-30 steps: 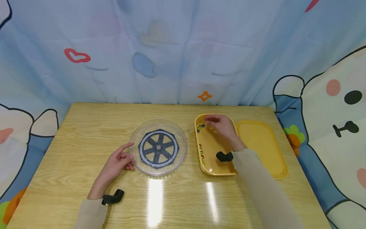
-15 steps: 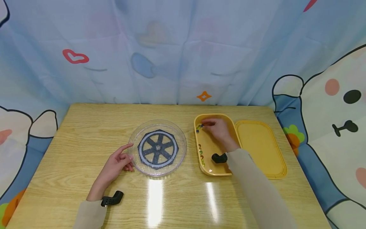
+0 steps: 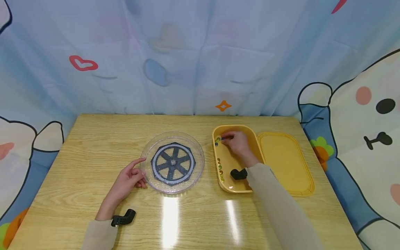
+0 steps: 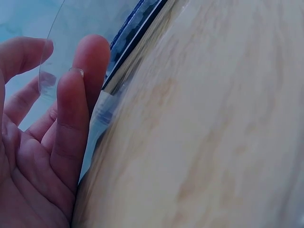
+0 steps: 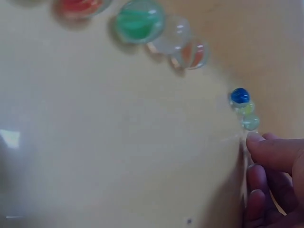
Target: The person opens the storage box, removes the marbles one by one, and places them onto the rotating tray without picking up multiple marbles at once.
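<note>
At the left edge of a clear round plate [image 3: 196, 149], my left hand [image 3: 129, 178] has its index finger and thumb spread along the rim. A dark spoked wheel shape with a pale ring [image 3: 158, 165] shows through the plate. The left wrist view has the plate's thin edge beside the fingers of the left hand [image 4: 71, 118]. My right hand [image 3: 239, 143] reaches into a yellow tray [image 3: 232, 163] and pinches a blue marble [image 3: 223, 138] near the far left corner. In the right wrist view the fingers hide that marble; green, yellow and blue marbles [image 5: 240, 96] lie beside them.
Several marbles [image 3: 220, 167] line the tray's left wall. The yellow lid [image 3: 285, 159] lies flat on the wooden table [image 3: 103, 139] to the right of the tray. A blue patterned curtain [image 3: 187, 69] hangs behind the table and at its sides.
My right hand has come down and left to the marbles in the tray's far left corner; its fingertips now hold a blue one. The left hand stays at the plate's rim.
</note>
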### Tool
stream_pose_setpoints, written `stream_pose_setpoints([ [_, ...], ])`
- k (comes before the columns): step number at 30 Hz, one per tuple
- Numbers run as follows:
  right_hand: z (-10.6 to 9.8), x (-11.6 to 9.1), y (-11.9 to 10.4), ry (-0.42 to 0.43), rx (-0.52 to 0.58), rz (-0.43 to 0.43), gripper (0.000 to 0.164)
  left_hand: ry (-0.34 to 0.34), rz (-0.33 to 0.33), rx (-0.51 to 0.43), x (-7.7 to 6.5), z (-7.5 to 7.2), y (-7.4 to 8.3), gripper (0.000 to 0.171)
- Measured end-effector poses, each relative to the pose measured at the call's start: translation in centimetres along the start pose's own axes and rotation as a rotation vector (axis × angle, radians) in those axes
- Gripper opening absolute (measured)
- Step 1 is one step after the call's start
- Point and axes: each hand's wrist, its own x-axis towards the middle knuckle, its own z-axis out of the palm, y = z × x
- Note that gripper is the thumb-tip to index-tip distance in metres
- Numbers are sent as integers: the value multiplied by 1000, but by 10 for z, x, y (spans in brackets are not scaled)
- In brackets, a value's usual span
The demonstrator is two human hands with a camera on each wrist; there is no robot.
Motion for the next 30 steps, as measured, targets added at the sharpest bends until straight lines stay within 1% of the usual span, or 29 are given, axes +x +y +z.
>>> stream_pose_setpoints([
  [4, -3, 0, -3, -9, 27, 21, 21, 3, -3, 3, 0, 0, 0, 50],
  [10, -11, -1, -9, -4, 71, 28, 22, 4, -3, 1, -1, -1, 0, 50],
  [17, -22, -6, -23, -20, 187, 85, 24, 2, -5, 5, 1, 0, 0, 50],
  [20, -27, -9, -30, -21, 210, 97, 24, 4, -1, 2, 1, -1, -1, 50],
  [25, -33, -13, -40, -9, 268, 74, 25, 2, 5, -13, 1, -1, -1, 50],
  [30, -37, -21, -53, 0, 312, 33, 29, 13, -8, -16, 2, -1, 0, 50],
])
